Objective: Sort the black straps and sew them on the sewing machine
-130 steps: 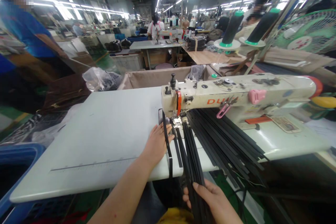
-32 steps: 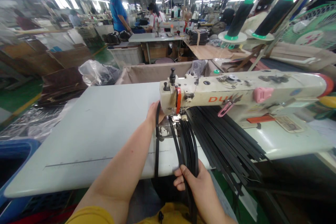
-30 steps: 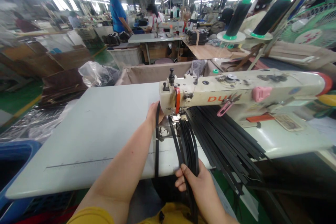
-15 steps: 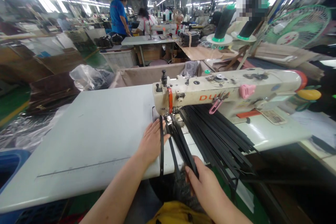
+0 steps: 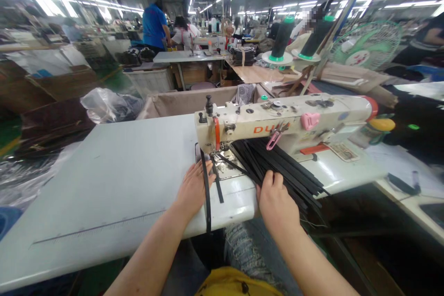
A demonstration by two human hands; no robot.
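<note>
My left hand (image 5: 194, 187) lies flat on the sewing machine bed just in front of the needle area, fingers stretched forward and thumb apart. One long black strip (image 5: 208, 208) crosses over it from the presser foot and hangs past the table's front edge. A shorter black strip (image 5: 218, 187) lies beside the thumb. At the near side of a thick bundle of black strips (image 5: 287, 166), my right hand (image 5: 277, 199) is closed with curled fingers on some of the strips. A thin strip runs from the needle area toward this hand. The sewing machine (image 5: 277, 120) stands behind both hands.
The white table (image 5: 132, 166) carries a printed ruler line near its front edge. Two black thread cones (image 5: 280, 41) and a green fan (image 5: 364, 48) stand behind the machine. A fabric-lined bin (image 5: 180, 101) borders the table's far side. Other people work farther back.
My right hand has moved up and rightward from the table's front edge, bringing its strips against the bundle. My left hand stays by the needle area. The view has shifted slightly.
</note>
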